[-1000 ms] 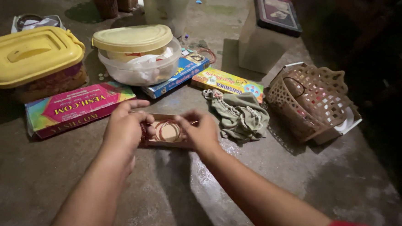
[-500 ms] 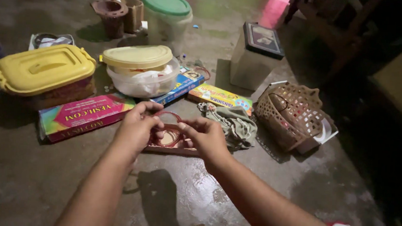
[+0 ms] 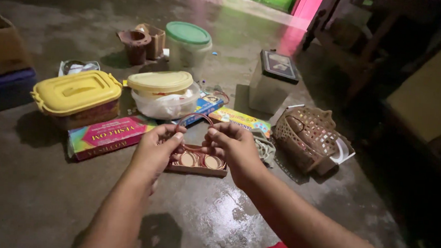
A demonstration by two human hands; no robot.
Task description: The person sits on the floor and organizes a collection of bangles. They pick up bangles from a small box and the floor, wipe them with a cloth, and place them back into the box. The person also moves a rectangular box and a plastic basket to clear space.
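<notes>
Now, hands: we are holding both over the middle of the concrete floor (image 3: 40,200), forearms reaching in from the near edge.
Left hand (image 3: 156,151): we are pinching the left side of a thin reddish bangle (image 3: 194,116) between thumb and fingertips, the other fingers curling in.
Right hand (image 3: 234,147): we are gripping the bangle's right side the same way, fingers bent around it.
Bangle: it is standing upright between the two hands, arching above the fingertips, lifted clear of the box below.
Small box (image 3: 198,164): it is lying open on the floor just under our hands, showing round stacks of more bangles inside.
Pink flat carton (image 3: 106,137): it is lying on the floor just left of the left hand.
Yellow-lidded tub (image 3: 76,94): it is sitting behind that carton, toward the floor's left edge.
Clear bowl (image 3: 163,103): it is sitting beyond our hands under a pale yellow lid, with a blue carton (image 3: 203,108) touching its right side.
Woven basket (image 3: 307,138): it is tipping on its side to the right of the right hand, well apart from the box.
Grey cloth (image 3: 265,147): it is bunching between the right hand and the basket.
Green-lidded jar (image 3: 188,44): it is standing farther back, toward the far edge.
</notes>
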